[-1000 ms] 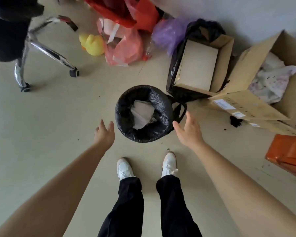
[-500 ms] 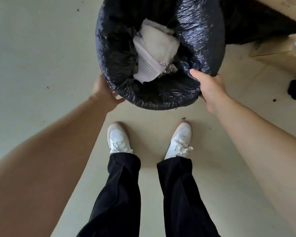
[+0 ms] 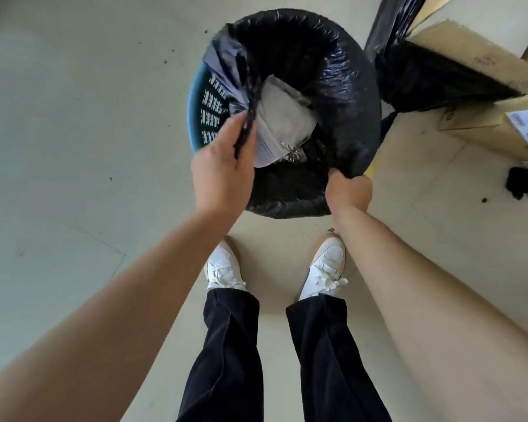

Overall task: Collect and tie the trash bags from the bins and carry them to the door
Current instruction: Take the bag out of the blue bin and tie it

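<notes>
A black trash bag [image 3: 342, 86] lines a round blue bin [image 3: 195, 117] on the floor just ahead of my feet. White paper waste [image 3: 284, 117] lies inside the bag. My left hand [image 3: 223, 172] pinches the bag's left edge, which is pulled off the rim and gathered inward, so the bin's slotted blue wall shows. My right hand [image 3: 348, 190] is closed on the bag's near right edge, still folded over the rim.
Cardboard boxes [image 3: 494, 117] stand close on the right, with another black bag [image 3: 424, 80] between them and the bin. A small dark scrap [image 3: 523, 182] lies on the floor at right. My white shoes [image 3: 323, 269] stand right below the bin.
Both hands went from open and reaching to gripping the bag's edge. My left hand has pulled the left edge off the rim toward the middle, baring the blue bin.
</notes>
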`<state>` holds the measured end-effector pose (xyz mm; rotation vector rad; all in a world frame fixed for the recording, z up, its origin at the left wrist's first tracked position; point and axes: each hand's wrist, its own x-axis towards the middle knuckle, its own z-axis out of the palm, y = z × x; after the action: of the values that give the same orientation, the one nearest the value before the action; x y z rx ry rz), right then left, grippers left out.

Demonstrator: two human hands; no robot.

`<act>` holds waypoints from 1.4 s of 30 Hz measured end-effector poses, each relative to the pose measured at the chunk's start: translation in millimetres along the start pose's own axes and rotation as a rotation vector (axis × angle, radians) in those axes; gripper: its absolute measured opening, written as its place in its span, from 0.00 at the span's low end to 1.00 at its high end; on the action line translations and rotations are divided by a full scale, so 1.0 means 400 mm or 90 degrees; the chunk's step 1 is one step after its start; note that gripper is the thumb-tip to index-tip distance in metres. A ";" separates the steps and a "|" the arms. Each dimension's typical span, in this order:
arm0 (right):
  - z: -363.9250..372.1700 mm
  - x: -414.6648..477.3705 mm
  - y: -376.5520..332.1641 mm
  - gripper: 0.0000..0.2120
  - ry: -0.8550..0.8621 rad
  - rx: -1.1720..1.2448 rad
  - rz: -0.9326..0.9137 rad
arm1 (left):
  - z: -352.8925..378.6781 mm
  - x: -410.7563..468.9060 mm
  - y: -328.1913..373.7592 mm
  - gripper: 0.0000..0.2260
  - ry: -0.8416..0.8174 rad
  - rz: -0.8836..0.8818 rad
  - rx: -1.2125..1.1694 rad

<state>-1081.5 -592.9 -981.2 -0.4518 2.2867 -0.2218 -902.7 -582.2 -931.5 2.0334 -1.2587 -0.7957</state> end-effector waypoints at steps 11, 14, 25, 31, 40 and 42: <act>-0.122 0.010 0.028 0.41 -0.298 0.320 0.231 | -0.015 -0.046 0.097 0.08 -0.086 -0.088 -0.103; -0.178 -0.035 0.015 0.12 -0.259 0.265 0.232 | -0.059 -0.047 0.123 0.07 -0.031 -0.156 -0.143; -0.458 -0.251 -0.205 0.13 -0.043 0.046 -0.468 | -0.218 -0.016 0.382 0.05 0.089 -0.168 -0.210; -0.634 -0.393 -0.339 0.14 -0.122 0.089 -0.464 | -0.386 -0.072 0.570 0.05 0.170 -0.174 -0.160; -0.722 -0.739 -0.433 0.10 -0.149 0.092 -0.791 | -0.781 -0.228 0.691 0.06 0.338 -0.268 -0.140; -0.727 -0.818 -0.437 0.12 -0.168 0.108 -0.830 | -0.852 -0.270 0.684 0.06 0.351 -0.290 -0.160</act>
<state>-1043.1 -621.7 -512.2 -1.6956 1.3884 -0.9025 -835.7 -519.5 -490.8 2.1439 -0.3776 -0.4938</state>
